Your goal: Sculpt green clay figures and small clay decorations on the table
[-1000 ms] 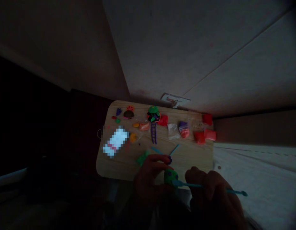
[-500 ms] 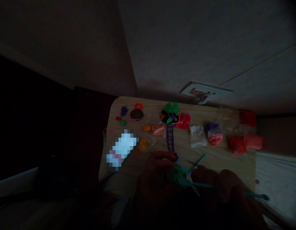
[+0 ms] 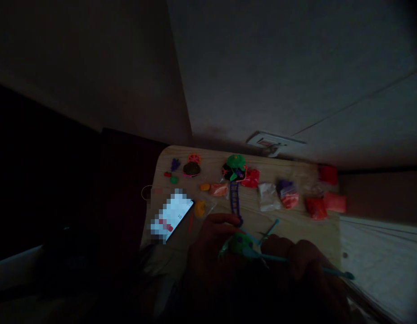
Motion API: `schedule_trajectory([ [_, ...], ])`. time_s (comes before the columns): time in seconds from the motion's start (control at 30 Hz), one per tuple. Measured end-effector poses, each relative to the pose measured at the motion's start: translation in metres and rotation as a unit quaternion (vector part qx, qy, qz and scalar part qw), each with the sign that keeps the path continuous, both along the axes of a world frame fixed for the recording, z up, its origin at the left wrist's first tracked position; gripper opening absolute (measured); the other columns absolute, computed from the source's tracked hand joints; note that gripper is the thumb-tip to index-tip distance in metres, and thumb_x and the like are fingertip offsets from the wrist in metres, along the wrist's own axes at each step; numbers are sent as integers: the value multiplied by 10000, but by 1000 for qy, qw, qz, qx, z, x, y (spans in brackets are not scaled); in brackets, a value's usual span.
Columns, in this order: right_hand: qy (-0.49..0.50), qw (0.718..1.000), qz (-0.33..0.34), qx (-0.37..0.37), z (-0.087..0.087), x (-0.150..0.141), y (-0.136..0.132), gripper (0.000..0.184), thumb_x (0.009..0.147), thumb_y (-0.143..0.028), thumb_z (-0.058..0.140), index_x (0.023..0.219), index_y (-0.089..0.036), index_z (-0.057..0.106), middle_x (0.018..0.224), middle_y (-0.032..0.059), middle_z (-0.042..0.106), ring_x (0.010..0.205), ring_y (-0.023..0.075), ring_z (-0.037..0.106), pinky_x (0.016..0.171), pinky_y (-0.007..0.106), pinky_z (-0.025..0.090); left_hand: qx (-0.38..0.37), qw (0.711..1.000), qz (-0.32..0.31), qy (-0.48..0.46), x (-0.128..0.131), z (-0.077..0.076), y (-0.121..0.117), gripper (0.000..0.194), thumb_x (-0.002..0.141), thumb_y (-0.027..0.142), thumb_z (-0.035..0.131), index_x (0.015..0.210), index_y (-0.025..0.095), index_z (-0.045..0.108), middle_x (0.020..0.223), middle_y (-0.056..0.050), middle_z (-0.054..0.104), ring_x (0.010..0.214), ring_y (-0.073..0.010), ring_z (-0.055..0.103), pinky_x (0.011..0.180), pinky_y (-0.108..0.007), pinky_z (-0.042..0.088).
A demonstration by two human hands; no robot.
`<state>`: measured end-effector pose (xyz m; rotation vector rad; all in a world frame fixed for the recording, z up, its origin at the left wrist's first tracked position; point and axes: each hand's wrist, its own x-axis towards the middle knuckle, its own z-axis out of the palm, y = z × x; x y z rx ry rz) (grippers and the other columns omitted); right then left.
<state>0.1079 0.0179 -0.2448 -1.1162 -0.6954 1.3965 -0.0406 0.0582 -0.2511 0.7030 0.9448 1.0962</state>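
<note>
My left hand is closed around a green clay-like piece with purple spots, partly lost in shadow. My right hand grips a thin blue modelling tool; its flat end touches the green piece or lies just over it, and its rounded end sticks out to the right. A second blue stick with a small tip shows just beyond the fingers; whether it lies on the table or is held, I cannot tell. Past my left fingertips lies a purple ladder-shaped piece.
On the wooden table a green-topped black piece adjoins the ladder. A lit phone lies left, near yellow clay. Clay packets, including a red one, lie right. A socket plate is on the wall.
The view has shifted a little, so the table's right side and both hands appear farther left. Both hands keep their holds, with the tool still at the green piece.
</note>
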Motion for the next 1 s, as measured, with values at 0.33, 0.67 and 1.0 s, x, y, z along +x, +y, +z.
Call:
schedule_trajectory([
  [0.33, 45, 981, -68, 178, 137, -8, 22, 253, 932, -344, 462, 775, -263, 643, 510, -8, 512, 535, 151, 445, 525, 260, 368, 170, 985, -3, 1, 14, 120, 18, 200, 712, 323, 773, 885, 223, 752, 994, -93, 663, 998, -253, 645, 788, -309, 566],
  [0.67, 41, 947, -54, 315, 254, 8, -21, 245, 938, -352, 452, 839, -267, 659, 632, 8, 600, 627, 154, 503, 599, 281, 406, 240, 971, -7, -8, 17, 254, -17, 171, 681, 272, 802, 830, 214, 741, 1000, -80, 654, 1033, -256, 628, 847, -341, 554],
  [1.0, 0, 920, -19, 391, 300, 1, -53, 254, 943, -345, 444, 838, -278, 665, 545, 1, 594, 550, 153, 504, 540, 276, 418, 304, 953, 7, 7, 20, 298, -55, 149, 687, 262, 798, 823, 233, 742, 1004, -64, 618, 1041, -246, 594, 852, -332, 550],
])
